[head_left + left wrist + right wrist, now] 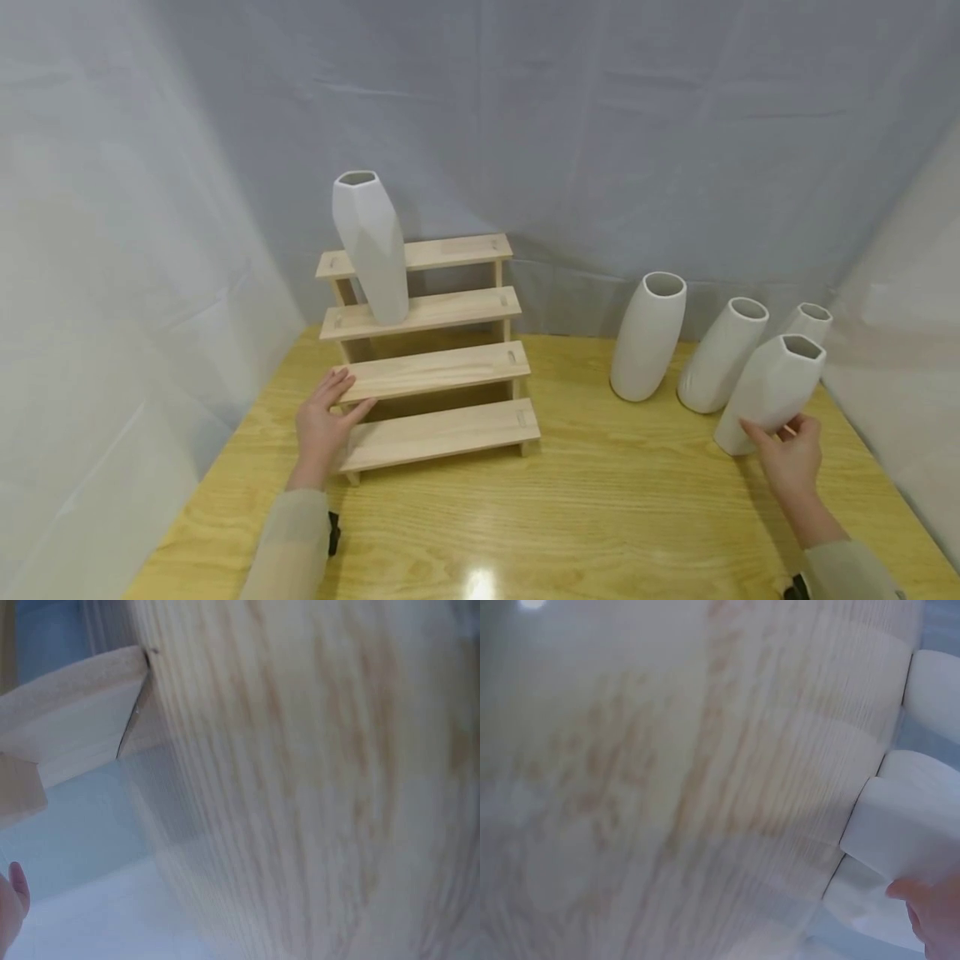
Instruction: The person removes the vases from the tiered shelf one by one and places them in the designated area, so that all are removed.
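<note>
My right hand [791,458] grips a white faceted vase [768,392] low on its body, with the thumb across its near face. In the right wrist view, the thumb [906,889] lies against that vase [900,825], whose base is at the table surface. My left hand [324,421] touches the left end of a pale wooden stepped stand [438,371], its fingers relaxed at a middle step and the thumb spread below. The left wrist view shows one fingertip and part of the stand [75,705]. A taller faceted vase [371,246] stands on the stand's second-highest step, towards the left.
Three more white vases stand at the right of the table: a rounded vase [649,337], a slanted-looking vase [723,354] and a partly hidden vase [813,321] behind the gripped one. White sheeting [600,125] encloses the wooden table [585,500] at back and sides.
</note>
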Demonstrator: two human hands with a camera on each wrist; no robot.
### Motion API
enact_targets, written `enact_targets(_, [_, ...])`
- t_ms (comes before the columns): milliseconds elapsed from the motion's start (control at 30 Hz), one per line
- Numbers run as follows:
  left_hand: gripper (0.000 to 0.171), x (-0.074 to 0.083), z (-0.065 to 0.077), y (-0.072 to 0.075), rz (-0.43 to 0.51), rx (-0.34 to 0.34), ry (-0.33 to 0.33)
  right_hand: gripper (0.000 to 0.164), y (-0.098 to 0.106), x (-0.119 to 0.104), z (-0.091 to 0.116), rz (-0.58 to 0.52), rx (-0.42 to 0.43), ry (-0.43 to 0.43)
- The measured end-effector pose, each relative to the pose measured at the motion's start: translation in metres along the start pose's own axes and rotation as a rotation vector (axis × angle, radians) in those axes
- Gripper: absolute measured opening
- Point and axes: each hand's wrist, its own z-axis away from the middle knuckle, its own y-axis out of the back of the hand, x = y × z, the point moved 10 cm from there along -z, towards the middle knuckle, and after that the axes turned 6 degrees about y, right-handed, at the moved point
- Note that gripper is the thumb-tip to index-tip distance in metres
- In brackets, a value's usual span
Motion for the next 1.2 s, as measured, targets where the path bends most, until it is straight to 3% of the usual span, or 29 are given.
enact_targets(33, [0.051,0.000,0.000,0.000,0.003,0.004,-0.004,0.059,-0.001,0.009,-0.005,-0.004,-0.002,0.004])
enact_targets(267, [0.051,0.002,0.001,0.001,0.006,0.013,-0.013,0.054,0.000,0.006,-0.005,0.007,-0.006,0.020])
enact_targets(433, [0.051,0.000,0.001,-0.001,-0.007,0.001,0.000,0.050,0.010,-0.027,0.012,0.020,-0.006,0.066])
enact_targets(633, [0.052,-0.003,0.001,-0.002,-0.010,-0.003,0.013,0.065,0.032,-0.077,0.022,-0.045,0.015,0.163])
enact_targets(833, [0.051,-0.001,0.000,0.000,-0.011,0.006,-0.005,0.064,0.056,-0.093,0.018,-0.154,0.092,0.253])
enact_targets(1033, [0.051,0.002,0.000,0.000,-0.030,0.008,-0.023,0.062,0.071,-0.130,0.036,-0.076,0.077,0.173])
enact_targets(1200, [0.051,0.004,0.001,0.001,-0.030,0.016,-0.032,0.060,0.072,-0.149,0.047,-0.107,0.056,0.127])
